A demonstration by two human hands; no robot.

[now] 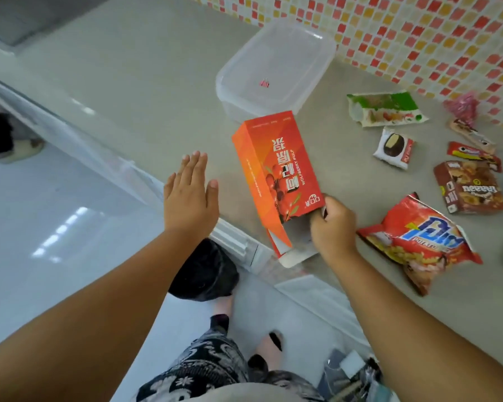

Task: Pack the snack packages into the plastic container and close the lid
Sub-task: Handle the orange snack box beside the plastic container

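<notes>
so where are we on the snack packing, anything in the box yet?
Barely started. The plastic container is open and holds no snacks, only a small pink clip. In hand: the right hand grips the orange box at its open end; the left hand hovers open. Left: the red chip bag, brown biscuit pack and other wrappers on the counter, then the lid.

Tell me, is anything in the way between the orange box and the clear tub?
Nothing visible is. The right hand holds the orange box by its open end, and its far end points at the clear tub, which has no lid on and holds only a small pink clip.
</notes>
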